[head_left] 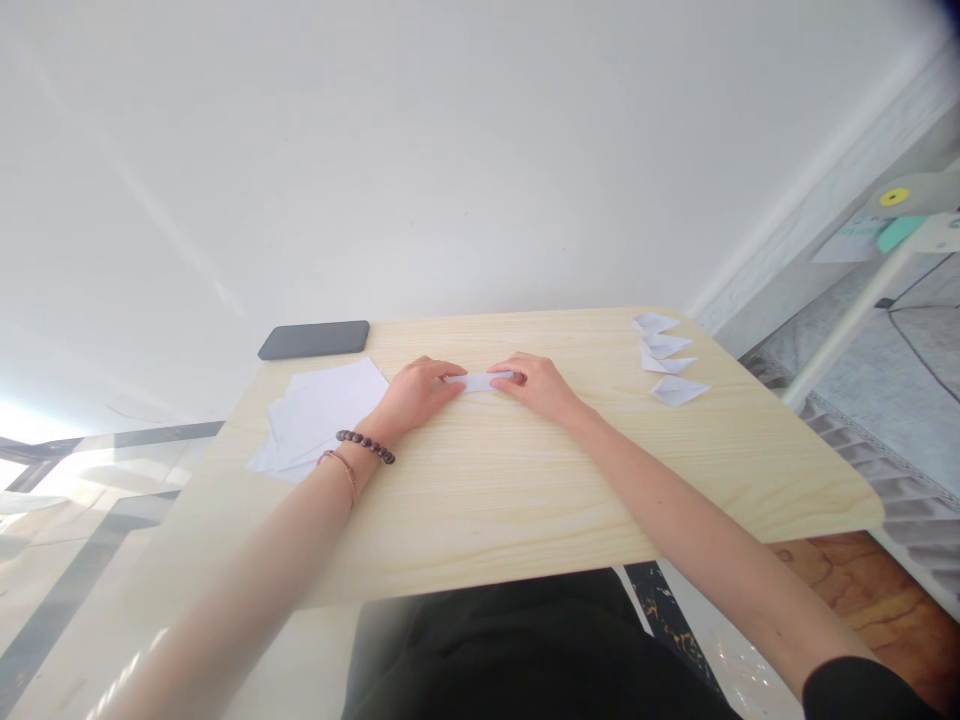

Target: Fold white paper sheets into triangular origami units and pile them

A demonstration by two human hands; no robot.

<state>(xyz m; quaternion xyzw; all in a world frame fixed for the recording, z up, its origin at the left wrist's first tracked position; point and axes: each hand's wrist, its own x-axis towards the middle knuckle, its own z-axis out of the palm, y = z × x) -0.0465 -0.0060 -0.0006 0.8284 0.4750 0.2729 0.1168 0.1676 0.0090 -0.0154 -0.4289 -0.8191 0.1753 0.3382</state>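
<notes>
A narrow folded strip of white paper (pixel 477 382) lies across the middle of the table, held at both ends. My left hand (pixel 420 393) pinches its left end between thumb and fingers; a dark bead bracelet and a thin copper-coloured one circle that wrist. At the other end my right hand (pixel 538 385) grips the paper the same way. Fingertips cover both ends of the strip. Just left of my left hand, loose white paper sheets (pixel 319 410) overlap in an untidy pile, partly under my forearm.
Several folded white paper boats (pixel 679 390) stand in a column at the table's right side. A dark phone (pixel 313 340) rests at the back left corner. The pale wooden table (pixel 480 510) meets a white wall (pixel 465 160). A white metal frame (pixel 862 300) stands to the right.
</notes>
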